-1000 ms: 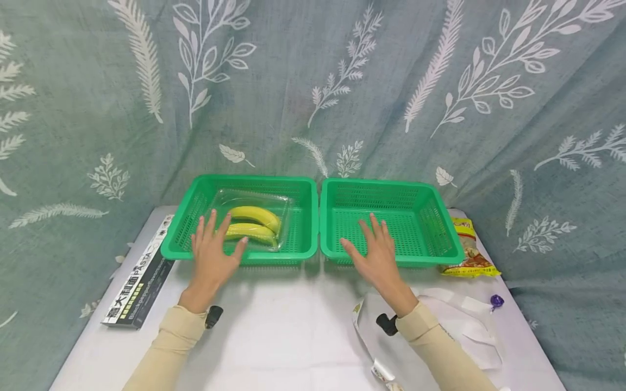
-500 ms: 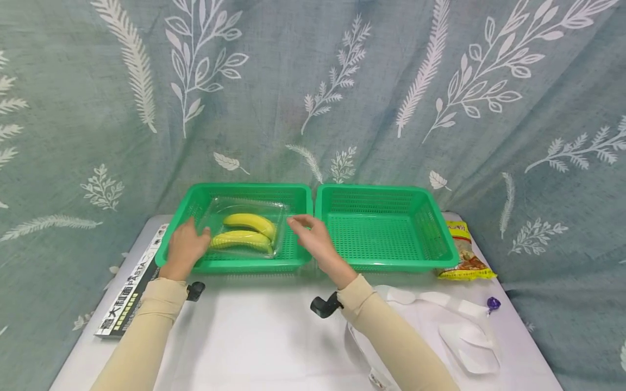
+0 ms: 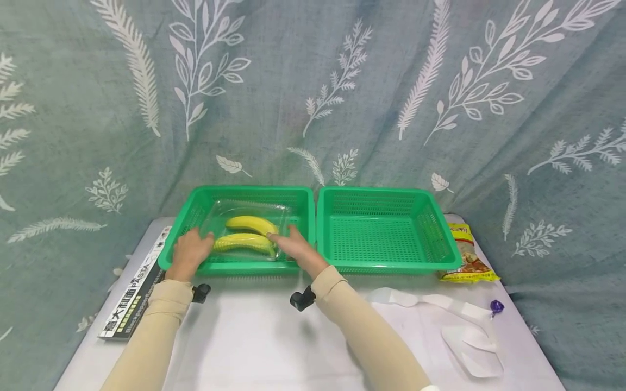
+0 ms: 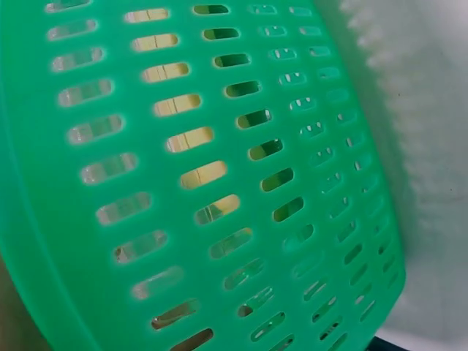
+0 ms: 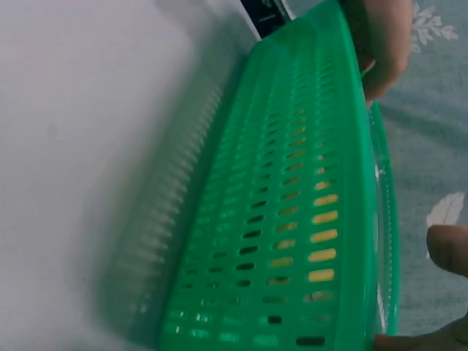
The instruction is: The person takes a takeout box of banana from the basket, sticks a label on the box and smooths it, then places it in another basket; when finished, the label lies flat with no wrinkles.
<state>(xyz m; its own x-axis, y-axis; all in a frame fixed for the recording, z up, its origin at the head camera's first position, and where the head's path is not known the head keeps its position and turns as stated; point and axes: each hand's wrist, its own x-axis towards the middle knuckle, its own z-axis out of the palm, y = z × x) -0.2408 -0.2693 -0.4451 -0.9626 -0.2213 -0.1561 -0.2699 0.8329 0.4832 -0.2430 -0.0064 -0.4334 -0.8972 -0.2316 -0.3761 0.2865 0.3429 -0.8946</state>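
Note:
A clear plastic box [image 3: 251, 209] lies in the left green basket [image 3: 264, 266]. Inside it show a banana [image 3: 250, 222] and, in front, a second long yellow piece [image 3: 244, 243], its kind blurred by the plastic. My left hand [image 3: 191, 252] holds the box's left end, fingers down between box and basket wall. At the other end my right hand [image 3: 299, 250] grips the box, thumb over its top and fingers at its outer side. The left wrist view has only the basket's slotted wall [image 4: 219, 190]. In the right wrist view, the left hand [image 5: 384, 44] reaches over the rim.
A second green basket [image 3: 386, 267] adjoins on the right. Beyond it lie a yellow food packet [image 3: 467, 252] and a purple-wrapped lollipop [image 3: 496, 307]. White bag straps [image 3: 455, 307] spread under the right arm. A pasta box [image 3: 134, 293] lies left; a patterned curtain [image 3: 313, 98] hangs behind.
From above the baskets, both hands have come down to the plastic box. My left hand went left to its end; my right hand crossed leftward from the right basket to the other end.

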